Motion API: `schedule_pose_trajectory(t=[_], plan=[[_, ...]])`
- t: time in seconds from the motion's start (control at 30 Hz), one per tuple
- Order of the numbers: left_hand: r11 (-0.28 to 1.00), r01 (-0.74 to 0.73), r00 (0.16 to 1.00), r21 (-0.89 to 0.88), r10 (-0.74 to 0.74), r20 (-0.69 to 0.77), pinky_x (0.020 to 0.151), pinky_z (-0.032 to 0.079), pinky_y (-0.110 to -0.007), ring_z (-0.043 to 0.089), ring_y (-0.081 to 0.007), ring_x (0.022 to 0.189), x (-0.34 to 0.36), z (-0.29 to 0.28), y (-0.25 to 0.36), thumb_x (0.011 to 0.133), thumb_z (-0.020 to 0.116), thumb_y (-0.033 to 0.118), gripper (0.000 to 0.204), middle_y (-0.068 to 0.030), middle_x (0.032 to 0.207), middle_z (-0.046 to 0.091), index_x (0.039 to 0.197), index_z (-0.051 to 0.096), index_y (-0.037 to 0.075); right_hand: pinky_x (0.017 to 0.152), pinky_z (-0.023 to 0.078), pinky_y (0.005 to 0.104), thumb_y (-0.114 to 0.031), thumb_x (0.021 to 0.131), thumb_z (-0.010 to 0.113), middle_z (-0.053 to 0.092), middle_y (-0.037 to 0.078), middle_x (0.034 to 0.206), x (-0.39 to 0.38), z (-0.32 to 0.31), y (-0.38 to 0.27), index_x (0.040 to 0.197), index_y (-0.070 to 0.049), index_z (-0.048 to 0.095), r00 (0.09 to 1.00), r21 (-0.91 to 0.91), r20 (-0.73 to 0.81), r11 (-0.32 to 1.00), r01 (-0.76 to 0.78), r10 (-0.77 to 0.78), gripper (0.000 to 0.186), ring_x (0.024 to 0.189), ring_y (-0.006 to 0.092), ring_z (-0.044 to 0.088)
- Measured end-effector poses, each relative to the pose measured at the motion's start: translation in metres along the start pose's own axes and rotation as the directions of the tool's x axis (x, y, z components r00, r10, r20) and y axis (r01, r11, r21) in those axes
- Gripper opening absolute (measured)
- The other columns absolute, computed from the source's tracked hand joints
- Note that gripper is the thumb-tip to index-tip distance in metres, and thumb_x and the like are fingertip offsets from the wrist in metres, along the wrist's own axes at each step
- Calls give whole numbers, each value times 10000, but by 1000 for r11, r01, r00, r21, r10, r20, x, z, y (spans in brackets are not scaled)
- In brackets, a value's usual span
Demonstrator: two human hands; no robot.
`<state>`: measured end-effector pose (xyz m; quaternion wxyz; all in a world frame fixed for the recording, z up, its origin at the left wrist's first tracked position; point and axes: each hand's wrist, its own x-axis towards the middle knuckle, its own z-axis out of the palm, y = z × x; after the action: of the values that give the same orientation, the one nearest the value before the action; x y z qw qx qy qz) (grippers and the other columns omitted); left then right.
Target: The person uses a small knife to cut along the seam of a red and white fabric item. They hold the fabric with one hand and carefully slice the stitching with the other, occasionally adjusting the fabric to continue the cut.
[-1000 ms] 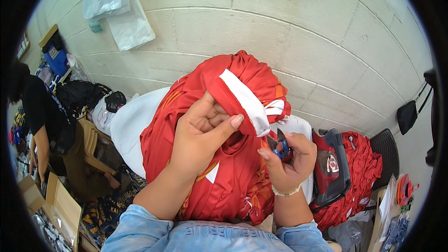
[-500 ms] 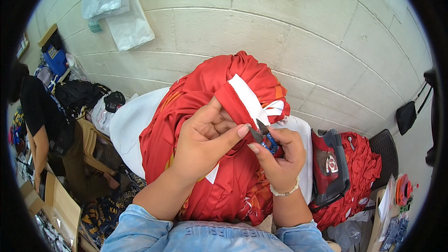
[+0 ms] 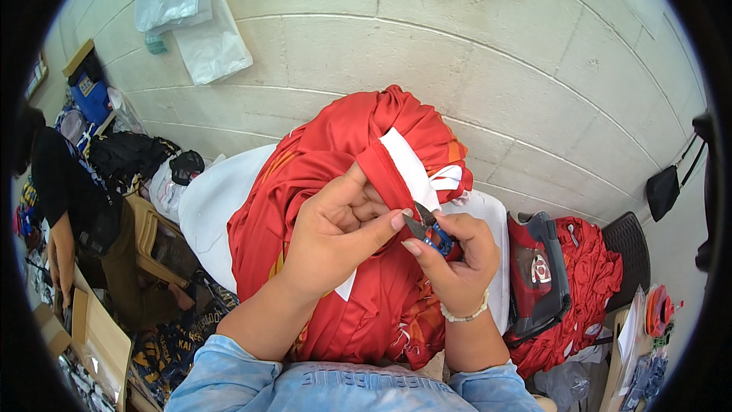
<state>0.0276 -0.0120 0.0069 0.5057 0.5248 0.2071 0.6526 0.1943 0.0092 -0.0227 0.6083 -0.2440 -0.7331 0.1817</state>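
Red, smooth fabric with a soft sheen is heaped in deep folds and rounded bulges at the middle of the head view. This garment pile (image 3: 377, 297) is borne by a white, round-edged worktop (image 3: 217, 202) set before a wall (image 3: 320, 49) of pale painted blocks. One red hem (image 3: 379, 172), faced with a flat white band (image 3: 409, 162), is raised above the heap in front of the wearer. It is pinched narrowly between the thumb and fingers (image 3: 352, 185) of the left hand (image 3: 324, 233), near the band's lower end. By the closely curled fingers of the right hand (image 3: 469, 255), thread snips (image 3: 441, 240) with blue handles and dark, pointed metal blades are gripped. The blades are parted and held at the lower end of the band; whether cloth lies between them cannot be told. A pale beaded bracelet (image 3: 467, 314) is worn on the right wrist. To the right of the heap, a red-and-grey plastic case (image 3: 559, 282) is placed just beside more crumpled red cloth (image 3: 591, 259).

Compared with one second ago, when the snips were held apart from the band with their tips upward, they have been brought leftward to its edge. The band has been tilted more steeply. The left hand has been kept in nearly the same place.
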Motion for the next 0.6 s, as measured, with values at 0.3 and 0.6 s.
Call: schedule_pose_trajectory(t=[0.3, 0.6], plan=[[1000, -11, 1000, -7, 11, 4, 894, 482, -269, 595, -132, 1038, 1, 1, -2, 875, 559, -86, 507, -99, 1167, 599, 1353, 395, -46, 655, 443, 225, -29, 708, 803, 603, 54, 874, -1, 0, -1, 970, 16, 601, 1000, 20, -5, 999, -30, 30, 333, 734, 88, 554], [1000, 8, 1000, -16, -8, -1, 893, 483, -275, 595, -134, 1039, -5, 2, -2, 874, 563, -85, 512, -91, 1170, 598, 1355, 394, -42, 585, 456, 212, -49, 730, 801, 637, 72, 808, -3, 2, -5, 907, -1, 587, 992, 25, -28, 993, -119, 120, 282, 663, 86, 580]])
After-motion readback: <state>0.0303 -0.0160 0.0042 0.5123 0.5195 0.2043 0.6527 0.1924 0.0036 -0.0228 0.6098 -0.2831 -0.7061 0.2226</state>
